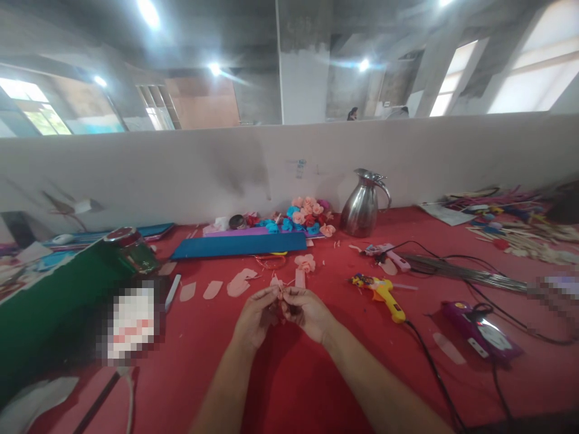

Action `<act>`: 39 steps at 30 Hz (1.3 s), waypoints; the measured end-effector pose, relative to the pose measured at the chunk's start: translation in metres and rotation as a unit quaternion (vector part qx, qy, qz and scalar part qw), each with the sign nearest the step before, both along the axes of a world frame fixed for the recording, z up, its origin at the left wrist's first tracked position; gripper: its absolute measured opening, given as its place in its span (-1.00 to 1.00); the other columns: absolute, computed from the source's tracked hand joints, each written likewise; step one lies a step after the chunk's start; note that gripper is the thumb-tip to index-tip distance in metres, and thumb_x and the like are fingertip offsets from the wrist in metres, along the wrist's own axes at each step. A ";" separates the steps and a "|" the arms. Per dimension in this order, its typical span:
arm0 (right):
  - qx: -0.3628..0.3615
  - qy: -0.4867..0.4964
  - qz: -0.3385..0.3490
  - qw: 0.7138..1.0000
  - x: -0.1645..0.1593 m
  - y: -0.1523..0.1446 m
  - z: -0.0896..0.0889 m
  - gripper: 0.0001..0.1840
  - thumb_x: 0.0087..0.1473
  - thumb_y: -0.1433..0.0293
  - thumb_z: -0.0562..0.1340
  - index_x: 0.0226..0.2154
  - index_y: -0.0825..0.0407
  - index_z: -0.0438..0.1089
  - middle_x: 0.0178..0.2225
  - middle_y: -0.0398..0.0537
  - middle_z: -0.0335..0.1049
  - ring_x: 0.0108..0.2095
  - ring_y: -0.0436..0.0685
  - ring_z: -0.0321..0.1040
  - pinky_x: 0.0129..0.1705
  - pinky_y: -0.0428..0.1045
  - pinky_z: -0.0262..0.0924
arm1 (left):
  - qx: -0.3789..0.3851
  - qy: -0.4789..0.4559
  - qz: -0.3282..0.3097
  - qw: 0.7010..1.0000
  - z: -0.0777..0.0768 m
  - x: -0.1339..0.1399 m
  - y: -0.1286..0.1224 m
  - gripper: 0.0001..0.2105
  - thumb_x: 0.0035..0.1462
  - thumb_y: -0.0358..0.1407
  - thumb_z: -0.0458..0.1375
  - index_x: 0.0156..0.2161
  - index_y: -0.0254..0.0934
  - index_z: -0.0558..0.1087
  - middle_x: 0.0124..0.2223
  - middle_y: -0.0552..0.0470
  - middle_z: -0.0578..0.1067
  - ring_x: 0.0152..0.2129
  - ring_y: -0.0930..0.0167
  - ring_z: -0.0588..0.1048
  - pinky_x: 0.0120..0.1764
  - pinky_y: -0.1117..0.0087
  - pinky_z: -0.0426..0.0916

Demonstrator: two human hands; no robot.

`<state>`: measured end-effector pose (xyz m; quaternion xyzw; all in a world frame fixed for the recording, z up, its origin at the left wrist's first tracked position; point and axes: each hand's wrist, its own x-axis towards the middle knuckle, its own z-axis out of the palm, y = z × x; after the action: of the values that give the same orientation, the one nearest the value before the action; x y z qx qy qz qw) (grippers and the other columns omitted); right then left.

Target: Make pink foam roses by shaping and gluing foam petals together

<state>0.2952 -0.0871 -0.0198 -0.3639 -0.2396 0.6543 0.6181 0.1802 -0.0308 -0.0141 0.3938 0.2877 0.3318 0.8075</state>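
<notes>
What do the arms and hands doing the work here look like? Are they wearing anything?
They're human: the left hand and right hand are ungloved. No sleeves show on the forearms, nor any watch or cable. Fingers are too small to rule out rings.

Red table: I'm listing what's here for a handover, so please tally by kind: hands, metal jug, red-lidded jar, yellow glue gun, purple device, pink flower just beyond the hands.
Hands: 2, left hand and right hand
Pink flower just beyond them: 1
Metal jug: 1
Red-lidded jar: 1
Yellow glue gun: 1
Purple device: 1
Total: 7
</notes>
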 end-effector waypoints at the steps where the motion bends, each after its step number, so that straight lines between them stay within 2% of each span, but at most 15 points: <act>1: 0.002 -0.004 0.002 1.000 -0.001 0.000 0.000 -0.73 -0.26 0.29 0.37 -0.53 0.09 0.32 -0.65 -0.24 0.26 -0.66 -0.12 0.13 -0.55 -0.14 0.01 | 0.000 0.009 0.011 1.000 0.000 0.000 0.000 -0.83 -0.16 -0.33 0.29 -0.40 -0.35 0.47 -0.57 0.07 0.44 -0.67 0.48 0.40 -0.60 0.49 0.26; 5: 0.006 -0.068 0.004 0.998 -0.002 -0.002 0.001 -0.72 -0.22 0.23 0.32 -0.52 0.10 0.33 -0.61 -0.18 0.32 -0.63 -0.07 0.20 -0.57 -0.14 -0.05 | 0.013 0.010 0.005 1.000 -0.001 -0.001 0.001 -0.84 -0.15 -0.29 0.29 -0.43 -0.34 0.47 -0.63 0.13 0.37 -0.71 0.51 0.34 -0.61 0.48 0.27; 9: 0.005 -0.190 -0.111 0.976 0.003 -0.003 0.008 -0.77 -0.17 0.23 0.30 -0.50 0.05 0.37 -0.53 -0.17 0.35 -0.54 -0.05 0.21 -0.56 -0.15 -0.05 | 0.028 0.017 0.033 0.999 -0.004 -0.001 0.004 -0.80 -0.17 -0.28 0.31 -0.40 -0.35 0.49 -0.55 0.07 0.43 -0.67 0.51 0.36 -0.63 0.52 0.24; 11: 0.023 -0.208 -0.142 0.968 0.006 -0.003 0.012 -0.78 -0.18 0.23 0.31 -0.46 0.03 0.41 -0.50 -0.17 0.37 -0.49 -0.04 0.23 -0.51 -0.13 0.01 | 0.019 0.027 0.041 0.999 -0.005 0.000 0.004 -0.79 -0.19 -0.30 0.32 -0.38 -0.35 0.49 -0.53 0.07 0.45 -0.67 0.53 0.35 -0.63 0.53 0.24; 14: 0.055 -0.194 -0.125 0.971 0.009 -0.002 0.013 -0.75 -0.18 0.21 0.32 -0.45 0.04 0.45 -0.48 -0.16 0.39 -0.44 -0.01 0.26 -0.40 -0.10 0.10 | 0.015 0.036 0.029 0.999 -0.004 0.001 0.001 -0.80 -0.22 -0.31 0.34 -0.43 -0.36 0.48 -0.57 0.10 0.42 -0.68 0.54 0.33 -0.63 0.53 0.24; 19: 0.072 -0.194 -0.130 0.970 0.007 -0.001 0.007 -0.75 -0.24 0.22 0.37 -0.50 0.06 0.47 -0.49 -0.14 0.41 -0.43 -0.01 0.28 -0.31 -0.08 0.12 | 0.014 0.064 0.025 0.998 0.003 0.002 -0.005 -0.80 -0.27 -0.30 0.35 -0.52 -0.35 0.45 -0.62 0.14 0.39 -0.74 0.56 0.28 -0.64 0.51 0.21; 25: 0.055 -0.162 -0.122 0.978 0.008 -0.001 0.007 -0.78 -0.27 0.26 0.38 -0.58 0.07 0.45 -0.60 -0.20 0.31 -0.55 -0.07 0.17 -0.45 -0.12 0.05 | 0.016 0.071 0.003 0.997 0.002 0.002 -0.004 -0.81 -0.26 -0.29 0.35 -0.53 -0.35 0.47 -0.61 0.12 0.39 -0.68 0.57 0.30 -0.57 0.53 0.21; 33: 0.043 -0.089 -0.121 0.988 0.011 -0.001 0.007 -0.70 -0.27 0.20 0.37 -0.59 0.08 0.35 -0.67 -0.24 0.22 -0.66 -0.07 0.10 -0.59 -0.11 0.08 | -0.014 0.047 -0.080 0.996 0.000 0.001 -0.005 -0.80 -0.17 -0.32 0.33 -0.35 -0.35 0.53 -0.40 -0.02 0.51 -0.50 0.49 0.42 -0.38 0.47 0.28; 36: 0.048 -0.104 -0.122 0.986 0.010 0.000 0.007 -0.69 -0.26 0.18 0.35 -0.58 0.07 0.34 -0.68 -0.25 0.20 -0.66 -0.06 0.12 -0.59 -0.10 0.08 | -0.002 0.053 -0.072 0.996 -0.002 0.001 -0.004 -0.80 -0.18 -0.32 0.33 -0.37 -0.34 0.52 -0.45 0.00 0.49 -0.54 0.52 0.40 -0.45 0.50 0.24; 39: 0.056 -0.142 -0.158 0.976 0.010 0.000 0.006 -0.73 -0.25 0.23 0.34 -0.57 0.09 0.37 -0.64 -0.24 0.22 -0.61 -0.08 0.11 -0.54 -0.12 0.03 | 0.008 0.055 -0.050 0.997 -0.004 0.002 -0.003 -0.80 -0.20 -0.33 0.35 -0.38 -0.33 0.52 -0.48 0.04 0.47 -0.59 0.54 0.38 -0.50 0.53 0.21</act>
<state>0.3053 -0.0869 -0.0134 -0.4514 -0.3010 0.4755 0.6925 0.1818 -0.0341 -0.0182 0.4319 0.3086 0.2711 0.8030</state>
